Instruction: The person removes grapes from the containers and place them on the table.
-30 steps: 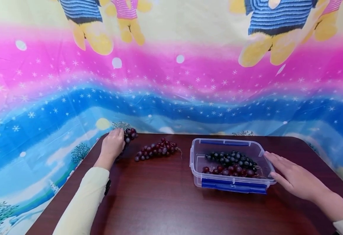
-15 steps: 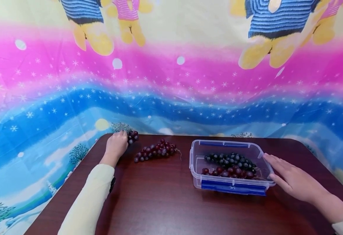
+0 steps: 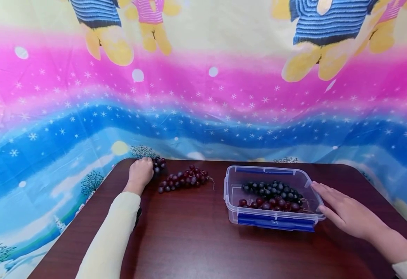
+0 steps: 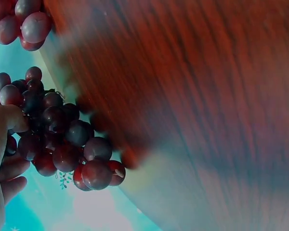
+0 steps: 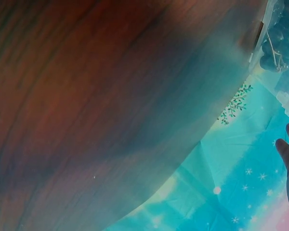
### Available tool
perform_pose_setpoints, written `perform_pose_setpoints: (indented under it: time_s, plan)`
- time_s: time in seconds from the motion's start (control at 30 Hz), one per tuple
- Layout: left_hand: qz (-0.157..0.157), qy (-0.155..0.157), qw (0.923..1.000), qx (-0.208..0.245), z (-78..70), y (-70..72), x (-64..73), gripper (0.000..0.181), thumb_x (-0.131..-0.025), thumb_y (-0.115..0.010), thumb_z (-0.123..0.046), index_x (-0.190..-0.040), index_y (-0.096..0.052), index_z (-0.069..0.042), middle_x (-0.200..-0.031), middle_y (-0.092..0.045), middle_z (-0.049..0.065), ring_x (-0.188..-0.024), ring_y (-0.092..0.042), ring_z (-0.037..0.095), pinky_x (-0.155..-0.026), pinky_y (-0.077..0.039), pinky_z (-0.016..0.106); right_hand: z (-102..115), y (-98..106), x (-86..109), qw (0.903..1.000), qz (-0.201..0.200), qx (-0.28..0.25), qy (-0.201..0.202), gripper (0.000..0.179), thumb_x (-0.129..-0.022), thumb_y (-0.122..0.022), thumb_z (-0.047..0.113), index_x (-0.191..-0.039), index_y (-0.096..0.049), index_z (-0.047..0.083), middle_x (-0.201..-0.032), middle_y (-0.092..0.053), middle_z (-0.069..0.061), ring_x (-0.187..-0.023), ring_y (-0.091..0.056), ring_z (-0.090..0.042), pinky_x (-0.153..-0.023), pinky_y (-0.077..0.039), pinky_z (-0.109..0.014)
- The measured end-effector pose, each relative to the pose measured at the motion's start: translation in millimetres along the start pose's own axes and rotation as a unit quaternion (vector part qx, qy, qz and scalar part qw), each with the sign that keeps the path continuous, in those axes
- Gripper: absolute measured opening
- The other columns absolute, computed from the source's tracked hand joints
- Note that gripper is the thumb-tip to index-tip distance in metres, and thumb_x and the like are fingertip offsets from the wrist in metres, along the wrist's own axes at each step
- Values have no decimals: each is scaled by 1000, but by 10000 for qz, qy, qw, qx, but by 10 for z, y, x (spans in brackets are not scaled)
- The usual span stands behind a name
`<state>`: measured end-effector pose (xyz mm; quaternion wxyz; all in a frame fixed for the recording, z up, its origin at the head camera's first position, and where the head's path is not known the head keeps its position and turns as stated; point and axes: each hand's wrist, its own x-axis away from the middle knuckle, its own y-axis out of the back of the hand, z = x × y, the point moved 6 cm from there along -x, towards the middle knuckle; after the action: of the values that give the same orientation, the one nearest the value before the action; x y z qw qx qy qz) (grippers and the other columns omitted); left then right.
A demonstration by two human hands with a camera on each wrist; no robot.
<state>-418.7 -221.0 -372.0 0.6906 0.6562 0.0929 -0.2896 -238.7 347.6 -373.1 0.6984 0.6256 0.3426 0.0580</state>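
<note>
hands: left hand (image 3: pixel 140 173) curled round dark grape bunch (image 4: pixel 62 137); right hand (image 3: pixel 350 215), fingers straight, touching clear box (image 3: pixel 276 222)

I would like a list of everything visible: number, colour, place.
Backdrop: one, multicoloured, background
Table: one, reddish-brown, foreground
Box: one, clear, blue latches, table's right
Black grapes: one bunch, blackish, box's far side
Red grapes: one bunch, dark red, box's near side
Loose grapes: one bunch, purplish-red, left of box
Held grapes: one bunch, dark purple, left hand
Sleeves: two, pale cream, bottom edge
Wrist item: one, black, left sleeve
Left hand: one, table's far left
Right hand: one, box's right edge
</note>
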Motion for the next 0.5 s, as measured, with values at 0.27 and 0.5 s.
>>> perform_pose_setpoints:
  time_s: [0.27, 0.5]
  plan:
    - [411, 142, 9990, -31, -34, -35, -53, 14, -83, -67, -5, -89, -65, 7, -82, -64, 19, -70, -62, 36, -62, -53, 49, 2, -1, 3, 10000, -7, -22, -10, 67, -94, -64, 23, -152, -33, 9, -147, -42, -17, -139, -12, 4, -107, -1, -8]
    - [986, 544, 9936, 125, -40, -65, -79, 24, -85, -70, -16, -94, -66, 6, -83, -62, 18, -70, -63, 35, -56, -53, 49, -8, -7, 3, 10000, 5, -27, -15, 67, -95, -63, 23, -152, -32, 9, -148, -41, -17, -137, -8, 8, -107, -1, -8]
